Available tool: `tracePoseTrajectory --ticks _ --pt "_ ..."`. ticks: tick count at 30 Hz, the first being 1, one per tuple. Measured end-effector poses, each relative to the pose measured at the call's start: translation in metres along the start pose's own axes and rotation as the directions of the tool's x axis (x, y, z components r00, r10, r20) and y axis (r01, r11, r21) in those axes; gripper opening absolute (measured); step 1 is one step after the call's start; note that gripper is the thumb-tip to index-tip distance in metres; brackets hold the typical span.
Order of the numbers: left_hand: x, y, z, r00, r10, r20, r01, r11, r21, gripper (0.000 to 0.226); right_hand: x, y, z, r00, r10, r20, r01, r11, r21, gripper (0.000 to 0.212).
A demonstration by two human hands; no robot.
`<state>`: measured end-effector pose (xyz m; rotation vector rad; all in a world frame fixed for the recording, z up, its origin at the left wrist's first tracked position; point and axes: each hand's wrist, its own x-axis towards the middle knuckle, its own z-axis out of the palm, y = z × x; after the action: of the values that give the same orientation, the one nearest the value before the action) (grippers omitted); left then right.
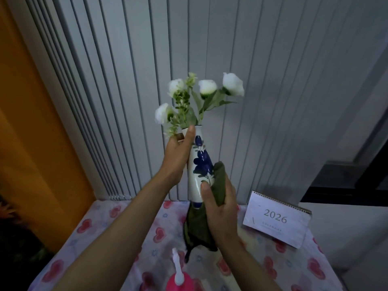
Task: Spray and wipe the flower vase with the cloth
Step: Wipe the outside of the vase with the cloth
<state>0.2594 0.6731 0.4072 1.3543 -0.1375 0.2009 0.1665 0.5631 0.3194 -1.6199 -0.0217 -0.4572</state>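
head view: the person holds the vase [198, 169] up in the air above the table [109, 223], tilted a little, white flowers [201, 93] standing out of its mouth. the left hand [178, 156] is closed round the neck, thumb up by the rim. the right hand [220, 208] is wrapped round the lower body with the green cloth [218, 179] pressed between palm and glaze; the rest of the cloth hangs down below the base. the spray bottle [178, 278] stands on the table near the bottom edge, pink with a white nozzle, untouched by either hand. a calendar [275, 219] marked 2026 stands to the right, well apart.

the step in hand looks like the wiping, with the spraying probably done, though no wetness can be made out on the glaze. the next move likely calls for sliding the cloth up along the body while the left hand keeps the neck steady, then turning the vase to reach the far side without shaking the flowers loose.
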Motion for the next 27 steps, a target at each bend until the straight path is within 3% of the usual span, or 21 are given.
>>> tracePoseTrajectory --ticks 3,5,8,11,14,19,21,27 --pt "-0.007 -0.005 0.002 1.0 -0.012 0.013 0.011 0.999 0.031 0.052 -0.001 0.009 0.001 0.992 -0.117 0.051 0.126 0.953 -0.277 0.07" --pt "-0.01 -0.007 0.003 0.999 -0.036 0.026 0.035 0.998 0.045 0.041 -0.004 0.01 0.003 0.983 -0.141 0.116 0.173 0.924 -0.342 0.071" --pt "-0.01 -0.008 0.001 0.999 -0.048 0.026 0.046 0.997 0.057 0.029 -0.003 0.003 0.01 0.972 -0.182 0.15 0.225 0.905 -0.361 0.056" --pt "-0.009 -0.007 -0.003 0.999 -0.025 0.023 0.023 0.997 0.072 0.032 0.013 -0.013 0.015 0.966 -0.215 0.146 0.255 0.891 -0.376 0.054" --pt "-0.013 -0.009 0.0 1.0 0.017 0.026 -0.021 0.982 0.188 0.044 0.042 -0.034 0.021 0.989 -0.091 0.117 0.122 0.947 -0.296 0.051" --pt "-0.017 -0.011 0.004 1.0 -0.001 -0.009 0.002 0.984 0.18 0.055 0.083 -0.05 0.025 0.998 0.024 0.059 -0.01 0.975 -0.224 0.041" --pt "-0.014 -0.011 0.001 1.0 0.008 -0.028 -0.003 0.986 0.169 0.051 0.074 -0.043 0.024 0.997 -0.044 0.065 0.059 0.966 -0.252 0.039" --pt "-0.003 -0.008 -0.017 0.994 -0.077 -0.078 0.075 0.997 -0.032 0.029 -0.009 0.009 0.019 0.941 -0.206 0.269 0.29 0.901 -0.324 0.049"
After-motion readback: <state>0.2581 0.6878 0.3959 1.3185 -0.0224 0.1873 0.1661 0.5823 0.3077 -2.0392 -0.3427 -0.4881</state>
